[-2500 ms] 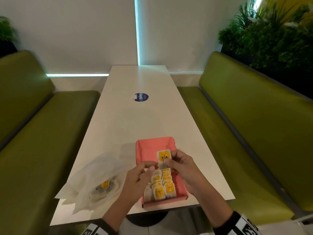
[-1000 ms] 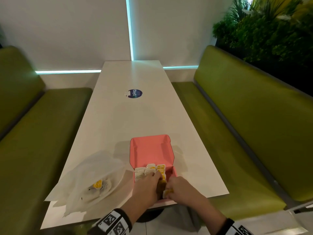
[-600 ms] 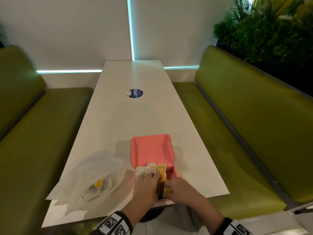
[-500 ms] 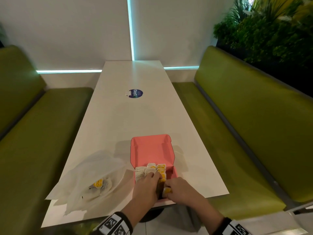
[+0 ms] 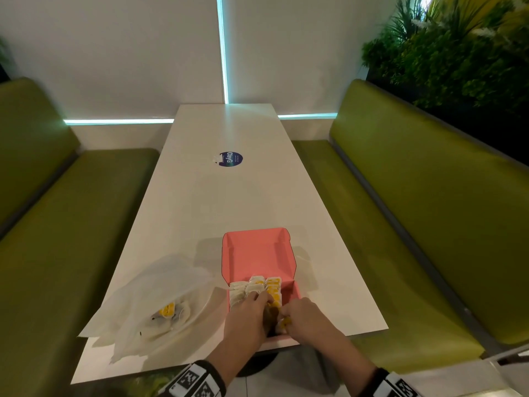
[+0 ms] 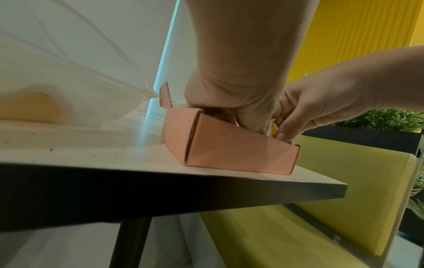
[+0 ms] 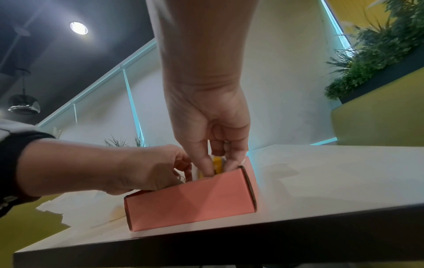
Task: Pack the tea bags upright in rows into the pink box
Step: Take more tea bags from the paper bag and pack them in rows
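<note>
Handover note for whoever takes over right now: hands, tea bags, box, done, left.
Right hand: pinches a tea bag, lowering it into the near end of the pink box.
Left hand: inside the box against the packed rows; its grip is hidden.
Done: three rows partly filled, bags upright.
Left: seat this bag, then pack those remaining in the plastic bag to the box's left on the table.
</note>
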